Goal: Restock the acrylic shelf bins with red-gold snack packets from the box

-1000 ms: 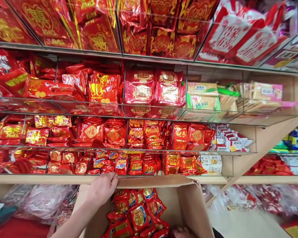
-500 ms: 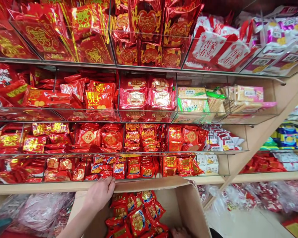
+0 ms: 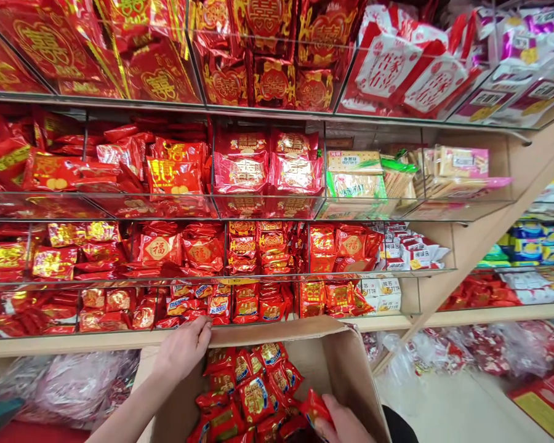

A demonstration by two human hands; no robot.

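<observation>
My left hand [image 3: 184, 349] is closed over the upper rim of an open cardboard box [image 3: 268, 334], at its far left corner. Inside the box lie many small red snack packets [image 3: 256, 397] with gold and blue print. My right hand [image 3: 344, 421] is in the right side of the box, its fingers closed on a red snack packet [image 3: 314, 407] held just over the pile. Part of this hand is cut off by the lower edge of the view.
Tiered shelves with clear dividers stand ahead, holding red packets [image 3: 160, 247], green-and-white cracker packs [image 3: 357, 184] and white-and-red bags [image 3: 383, 61]. Bagged goods [image 3: 80, 384] lie under the lowest shelf edge. At the lower right, a red box [image 3: 547, 400] rests on the floor.
My right hand has risen into view from the bottom of the box with a red packet in its fingers. My left hand stays on the rim. The view has shifted slightly.
</observation>
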